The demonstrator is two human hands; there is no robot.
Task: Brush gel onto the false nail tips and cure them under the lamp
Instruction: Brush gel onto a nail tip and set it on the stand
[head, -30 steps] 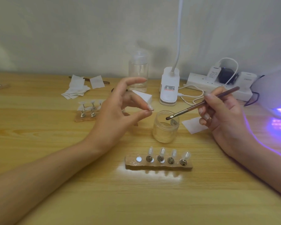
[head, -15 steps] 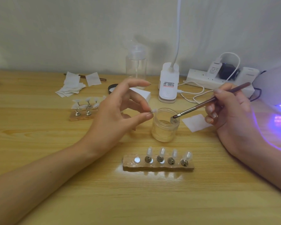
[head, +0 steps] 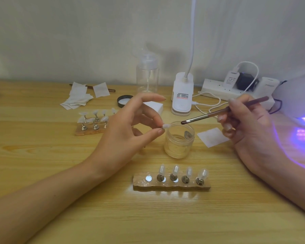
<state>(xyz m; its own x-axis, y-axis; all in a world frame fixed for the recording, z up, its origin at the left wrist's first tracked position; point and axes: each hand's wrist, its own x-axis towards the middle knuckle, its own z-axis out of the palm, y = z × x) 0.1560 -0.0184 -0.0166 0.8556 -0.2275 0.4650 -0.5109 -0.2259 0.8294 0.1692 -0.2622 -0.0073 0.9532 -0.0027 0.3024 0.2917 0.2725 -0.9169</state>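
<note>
Wooden table [head: 33,147] | lamp [head: 297,93] cut off right | nail tip [head: 166,126] blurred

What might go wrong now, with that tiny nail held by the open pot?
1. The left hand holds the nail tip in a mere pinch beside the open jar; a slip might drop it in.
2. The brush in the right hand is close to that pinch, so it might smear skin.
3. The right forearm could knock the stand.
</note>
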